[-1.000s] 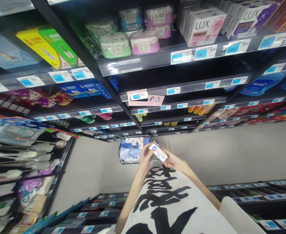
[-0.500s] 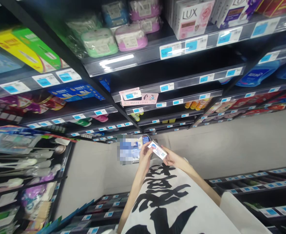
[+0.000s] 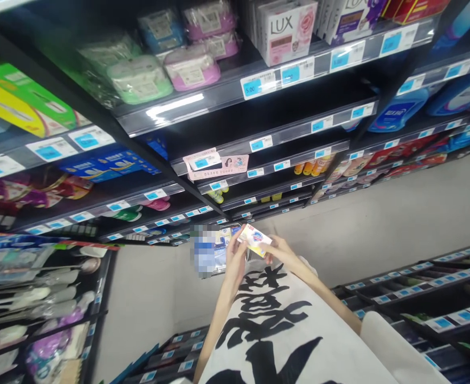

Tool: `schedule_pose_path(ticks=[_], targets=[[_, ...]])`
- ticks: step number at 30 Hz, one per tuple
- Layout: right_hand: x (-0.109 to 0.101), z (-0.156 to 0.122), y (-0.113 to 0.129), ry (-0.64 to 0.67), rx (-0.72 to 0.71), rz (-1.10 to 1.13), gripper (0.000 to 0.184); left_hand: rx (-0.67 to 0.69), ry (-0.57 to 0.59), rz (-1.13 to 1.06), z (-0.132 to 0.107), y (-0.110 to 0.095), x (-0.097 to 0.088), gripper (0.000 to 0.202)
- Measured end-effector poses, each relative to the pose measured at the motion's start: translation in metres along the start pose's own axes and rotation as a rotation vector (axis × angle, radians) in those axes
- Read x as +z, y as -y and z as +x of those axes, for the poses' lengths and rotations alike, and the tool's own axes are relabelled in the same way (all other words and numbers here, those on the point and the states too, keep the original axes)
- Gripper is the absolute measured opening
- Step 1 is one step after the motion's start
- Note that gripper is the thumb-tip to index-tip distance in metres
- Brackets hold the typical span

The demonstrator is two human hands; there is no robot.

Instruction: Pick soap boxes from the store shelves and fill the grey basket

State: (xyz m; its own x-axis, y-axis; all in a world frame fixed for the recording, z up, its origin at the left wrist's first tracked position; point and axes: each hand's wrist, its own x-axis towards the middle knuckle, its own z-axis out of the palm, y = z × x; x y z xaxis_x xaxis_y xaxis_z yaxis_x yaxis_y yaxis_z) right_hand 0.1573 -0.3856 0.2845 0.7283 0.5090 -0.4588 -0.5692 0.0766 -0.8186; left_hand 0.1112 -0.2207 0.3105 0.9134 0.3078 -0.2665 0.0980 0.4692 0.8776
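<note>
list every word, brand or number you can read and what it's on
"LUX": rose-printed soap box
"LUX", top cut off: purple-printed soap box
"5.00": shelf-edge price tag
Too small or blurred: held carton, blue bottle, pink shelf strip, other price tags
Too skewed: black shirt characters

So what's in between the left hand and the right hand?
A small white box is there, with a hand on each side: left hand, right hand. Both are holding it, as the head view shows.
</note>
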Motion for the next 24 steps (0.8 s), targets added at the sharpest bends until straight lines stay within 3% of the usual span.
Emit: schedule_pose_path(ticks=[4, 6, 8, 11, 18, 21, 24], targets=[[0.014, -0.004, 0.007, -0.25, -0.384, -0.338, 0.037, 0.049, -0.048, -0.046, 0.001, -0.009, -0.011, 0.045], [0.021, -0.006, 0.012, -0.274, -0.585, -0.547, 0.025, 0.05, -0.055, -0.112, 0.001, -0.015, -0.015, 0.044], [0.03, -0.005, 0.017, -0.219, -0.72, -0.703, 0.016, 0.053, -0.065, -0.178, 0.001, -0.021, -0.019, 0.042], [0.045, 0.001, 0.02, -0.171, -0.827, -0.815, 0.012, 0.084, -0.081, -0.232, 0.004, -0.031, -0.03, 0.041], [0.088, 0.018, 0.041, -0.3, -0.963, -0.906, 0.014, 0.17, -0.123, -0.062, 0.003, -0.06, -0.073, 0.048], [0.098, 0.029, 0.072, -0.188, -1.027, -0.964, 0.023, 0.22, -0.055, 0.034, 0.009, -0.077, -0.091, 0.039], [0.105, 0.035, 0.121, 0.013, -1.113, -1.141, 0.043, 0.256, 0.038, -0.024, 0.015, -0.092, -0.1, 0.034]])
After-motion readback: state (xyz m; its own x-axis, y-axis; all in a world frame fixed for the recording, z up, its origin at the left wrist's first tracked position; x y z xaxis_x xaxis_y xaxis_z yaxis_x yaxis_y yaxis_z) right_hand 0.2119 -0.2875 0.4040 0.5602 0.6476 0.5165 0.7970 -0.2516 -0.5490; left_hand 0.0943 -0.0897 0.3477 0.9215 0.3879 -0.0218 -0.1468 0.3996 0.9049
